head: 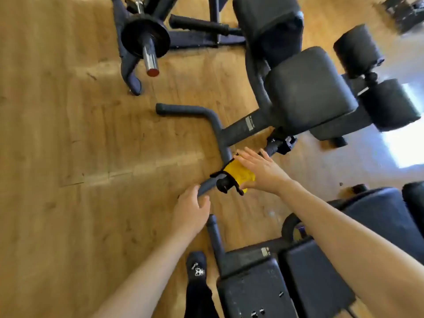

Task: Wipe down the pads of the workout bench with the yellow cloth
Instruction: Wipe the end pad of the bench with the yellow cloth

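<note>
Cloth (238, 173), yellow with a black edge, draped over the curved black foot bar (213, 121) of the workout bench (309, 92), right down near the wooden floor (68, 134). Right hand (261, 171) laid flat on top of it, fingers straight and spread, pressing the yellow fabric against the bar, nothing curled round anything. Left hand (191, 212) lower and to the left, fingers bent round the end of that same bar just beside the cloth, gripping the bar's tip. Both bare forearms reaching in from the bottom edge. Beyond the bar, black seat pad (309, 88) sitting well clear of the cloth, untouched, and further up a longer back pad (268, 21) tilting away. Off to the right, two round roller pads (358, 49) on their post. Up at the top left, barbell sleeve (150, 58) with a chrome end and a black plate (144, 35) on a rack. Close in at the bottom right, second bench (286, 283) with scuffed dark pads, and beside it a foot in a black sock (196, 266) with a white print, planted on the floor.
</note>
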